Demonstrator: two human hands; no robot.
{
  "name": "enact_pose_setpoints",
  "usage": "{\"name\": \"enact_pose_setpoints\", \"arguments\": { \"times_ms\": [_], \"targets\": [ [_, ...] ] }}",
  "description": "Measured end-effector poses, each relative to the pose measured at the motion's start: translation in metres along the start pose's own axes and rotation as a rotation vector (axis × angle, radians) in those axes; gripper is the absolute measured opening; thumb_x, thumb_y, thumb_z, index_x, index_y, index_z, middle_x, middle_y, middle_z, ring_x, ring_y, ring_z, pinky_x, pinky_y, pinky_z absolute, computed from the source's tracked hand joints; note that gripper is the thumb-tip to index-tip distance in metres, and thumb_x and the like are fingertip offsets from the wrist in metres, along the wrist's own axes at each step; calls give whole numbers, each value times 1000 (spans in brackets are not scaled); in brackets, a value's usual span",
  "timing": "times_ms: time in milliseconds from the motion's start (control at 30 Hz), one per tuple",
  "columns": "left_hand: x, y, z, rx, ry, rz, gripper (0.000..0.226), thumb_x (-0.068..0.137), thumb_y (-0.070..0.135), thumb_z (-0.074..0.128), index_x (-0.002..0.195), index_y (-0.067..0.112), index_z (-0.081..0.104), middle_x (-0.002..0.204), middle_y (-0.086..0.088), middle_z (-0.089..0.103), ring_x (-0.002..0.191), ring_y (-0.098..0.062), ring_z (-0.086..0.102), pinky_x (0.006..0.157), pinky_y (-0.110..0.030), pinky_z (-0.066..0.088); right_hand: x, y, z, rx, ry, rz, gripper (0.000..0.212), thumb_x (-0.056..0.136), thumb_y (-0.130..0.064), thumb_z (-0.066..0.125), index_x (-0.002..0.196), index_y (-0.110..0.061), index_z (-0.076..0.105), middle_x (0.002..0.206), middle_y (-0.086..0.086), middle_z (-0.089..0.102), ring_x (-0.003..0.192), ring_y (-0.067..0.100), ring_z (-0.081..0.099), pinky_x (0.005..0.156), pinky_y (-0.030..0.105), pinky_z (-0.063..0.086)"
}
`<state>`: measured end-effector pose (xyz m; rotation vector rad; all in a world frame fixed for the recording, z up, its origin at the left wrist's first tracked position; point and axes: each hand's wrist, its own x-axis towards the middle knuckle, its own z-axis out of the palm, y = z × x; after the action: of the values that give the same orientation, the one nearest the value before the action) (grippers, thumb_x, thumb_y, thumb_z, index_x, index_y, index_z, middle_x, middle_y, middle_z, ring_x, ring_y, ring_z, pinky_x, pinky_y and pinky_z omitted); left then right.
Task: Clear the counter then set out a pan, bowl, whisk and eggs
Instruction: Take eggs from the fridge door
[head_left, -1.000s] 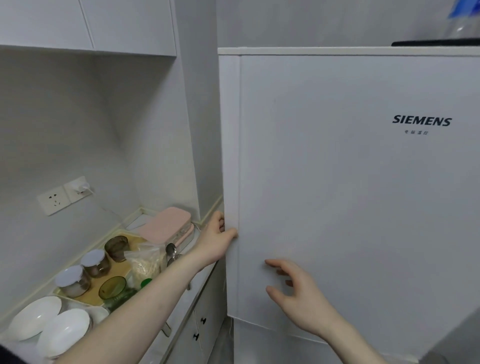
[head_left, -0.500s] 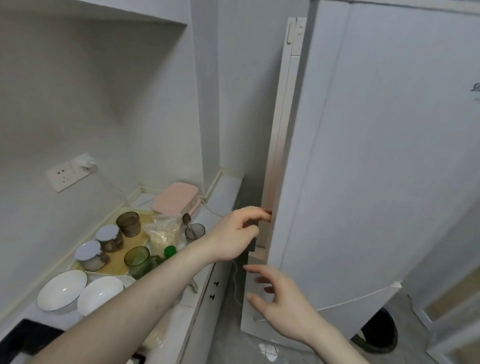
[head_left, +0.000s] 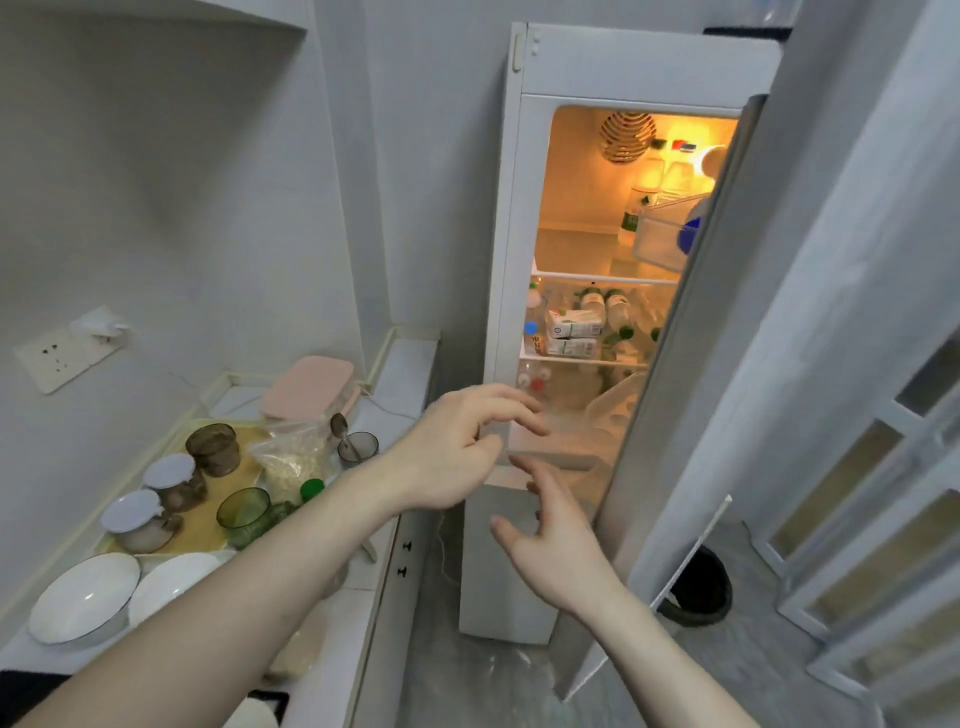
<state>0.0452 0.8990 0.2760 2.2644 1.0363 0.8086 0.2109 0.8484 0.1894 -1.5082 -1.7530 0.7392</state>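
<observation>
The white fridge (head_left: 506, 218) stands with its door (head_left: 727, 338) swung wide to the right, the lit inside showing shelves of bottles and cartons (head_left: 574, 325). No eggs can be made out. My left hand (head_left: 457, 452) hovers in front of the lower shelf, fingers spread, holding nothing. My right hand (head_left: 558, 545) is just below it, open and empty, near the fridge's lower front. On the counter (head_left: 358, 613) at left sit two white bowls (head_left: 85, 597). No pan or whisk is in view.
A yellow tray (head_left: 208, 525) on the counter holds lidded jars (head_left: 132, 519), glass cups (head_left: 244, 512) and a plastic bag (head_left: 296, 457). A pink-lidded box (head_left: 309, 387) and a cup with a spoon (head_left: 358, 447) stand behind. A black bin (head_left: 701, 587) sits on the floor behind the door.
The fridge door has swung from shut to wide open, showing the lit shelves. My left hand has let go of the door edge; both hands now hover open before the fridge.
</observation>
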Motion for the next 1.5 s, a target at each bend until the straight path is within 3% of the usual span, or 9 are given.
{"name": "enact_pose_setpoints", "arguments": {
  "times_ms": [233, 367, 500, 600, 733, 1000, 1200, 1333, 1500],
  "targets": [
    [1, -25, 0, 92, 27, -149, 53, 83, -5, 46, 108, 33, 72, 131, 19, 58, 112, -4, 56, 85, -10, 40, -32, 16, -34, 19, 160, 119, 70, 83, -25, 72, 143, -40, 38, 140, -22, 38, 131, -1, 39, 115, 39, 39],
    [15, -22, 13, 69, 3, -132, 53, 83, -3, 47, 108, 36, 71, 130, 23, 57, 99, -11, 60, 83, -25, 49, -57, 26, -51, 30, 230, 154, 72, 80, -26, 72, 141, -44, 38, 142, -27, 36, 133, -3, 39, 112, 35, 43],
    [34, -14, 35, 21, -24, -90, 53, 82, -4, 46, 108, 34, 71, 129, 20, 59, 104, 12, 52, 86, -19, 41, -80, 36, -70, 17, 274, 178, 65, 83, -26, 73, 137, -45, 43, 136, -26, 43, 124, -8, 46, 95, 16, 46],
    [52, -4, 56, 4, -64, -52, 53, 81, -2, 45, 110, 34, 70, 129, 20, 60, 121, 4, 50, 98, -25, 43, -87, 38, -88, 16, 333, 203, 49, 83, -21, 74, 122, -44, 56, 122, -24, 58, 107, -5, 58, 79, 20, 54],
    [79, 12, 80, 7, -110, -7, 51, 83, -1, 46, 111, 34, 69, 128, 19, 60, 120, 0, 51, 100, -27, 44, -81, 36, -112, -1, 452, 161, 41, 82, -15, 74, 113, -39, 62, 110, -18, 64, 90, 4, 66, 65, 23, 53],
    [154, 44, 123, 39, -144, 74, 45, 78, 9, 51, 111, 33, 69, 124, 16, 63, 116, -5, 56, 94, -34, 50, -52, 40, -175, -64, 574, 96, 36, 84, -16, 71, 112, -37, 63, 109, -21, 60, 90, 3, 64, 72, 24, 53],
    [210, 56, 149, 91, -148, 110, 40, 80, 10, 58, 115, 25, 70, 117, 7, 65, 109, -11, 58, 83, -24, 42, -22, 60, -211, -209, 455, 167, 40, 86, -30, 71, 125, -33, 61, 126, -18, 53, 110, 3, 56, 93, 27, 47],
    [241, 54, 164, 138, -196, 99, 38, 83, 15, 59, 119, 25, 68, 120, 6, 63, 108, -13, 58, 87, -26, 45, -15, 75, -226, -292, 381, 257, 49, 88, -36, 69, 135, -29, 57, 138, -11, 50, 125, 12, 53, 100, 27, 43],
    [288, 56, 179, 190, -294, 129, 46, 76, 28, 55, 121, 27, 66, 124, 3, 67, 110, -18, 61, 95, -33, 50, -7, 94, -246, -352, 389, 370, 49, 87, -41, 68, 134, -34, 55, 137, -11, 51, 120, 16, 57, 97, 34, 50]
  ]
}}
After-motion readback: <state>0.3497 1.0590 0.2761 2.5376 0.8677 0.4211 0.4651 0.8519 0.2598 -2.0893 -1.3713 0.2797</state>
